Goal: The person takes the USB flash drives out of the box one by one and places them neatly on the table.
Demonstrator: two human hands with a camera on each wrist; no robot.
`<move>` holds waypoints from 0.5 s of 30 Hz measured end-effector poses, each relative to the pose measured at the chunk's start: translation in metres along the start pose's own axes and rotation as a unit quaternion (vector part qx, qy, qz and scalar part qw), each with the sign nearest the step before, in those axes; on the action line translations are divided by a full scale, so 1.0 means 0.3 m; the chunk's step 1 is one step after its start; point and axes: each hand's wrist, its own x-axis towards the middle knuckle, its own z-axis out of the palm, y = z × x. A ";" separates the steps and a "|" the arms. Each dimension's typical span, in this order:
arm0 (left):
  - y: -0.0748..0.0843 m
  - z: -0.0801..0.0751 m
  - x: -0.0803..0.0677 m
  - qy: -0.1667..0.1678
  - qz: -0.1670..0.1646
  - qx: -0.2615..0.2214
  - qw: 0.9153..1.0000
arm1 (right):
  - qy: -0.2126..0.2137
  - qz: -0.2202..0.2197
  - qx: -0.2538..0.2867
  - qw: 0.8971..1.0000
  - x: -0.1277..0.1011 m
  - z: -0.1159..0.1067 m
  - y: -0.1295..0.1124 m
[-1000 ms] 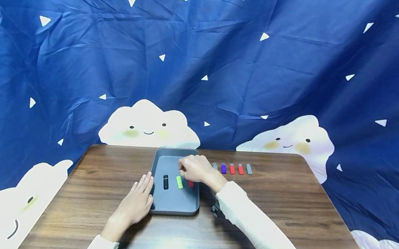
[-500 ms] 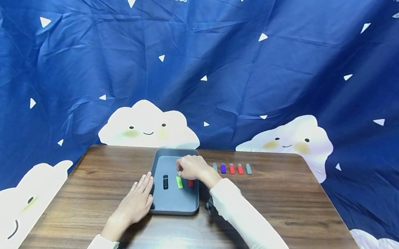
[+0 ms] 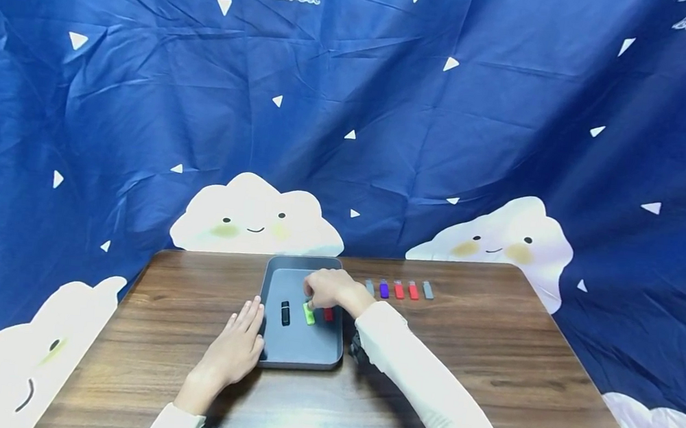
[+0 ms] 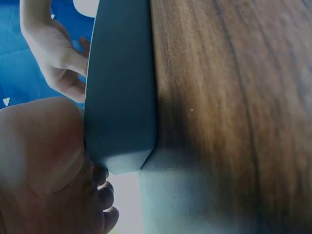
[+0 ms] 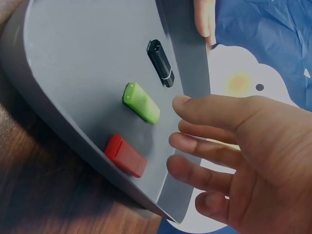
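A grey tray (image 3: 298,354) lies on the wooden table and holds a black stick (image 3: 285,312), a green stick (image 3: 308,316) and a red stick (image 3: 328,314). My right hand (image 3: 325,289) hovers over the tray just above the green and red ones. In the right wrist view its fingers (image 5: 209,114) are loosely spread and hold nothing, close to the green stick (image 5: 141,102) and the red stick (image 5: 126,155). My left hand (image 3: 237,347) lies flat on the table, its edge against the tray's left wall (image 4: 122,97).
To the right of the tray a row of small sticks lies on the table: grey (image 3: 370,286), purple (image 3: 384,289), red (image 3: 399,290), red (image 3: 413,290), grey (image 3: 428,290). A blue cloth backdrop with cloud faces (image 3: 256,216) hangs behind the table.
My right hand has drifted slightly left and down over the tray, closer to the green stick. The left hand and the sticks have stayed put.
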 end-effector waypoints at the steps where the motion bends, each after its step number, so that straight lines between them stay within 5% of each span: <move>1: -0.001 0.002 0.001 -0.001 -0.001 0.000 1.000 | -0.002 -0.001 -0.001 1.000 0.002 0.003 -0.001; 15: 0.004 -0.006 -0.005 -0.003 0.001 -0.002 1.000 | -0.031 -0.011 -0.030 0.999 0.018 0.031 -0.040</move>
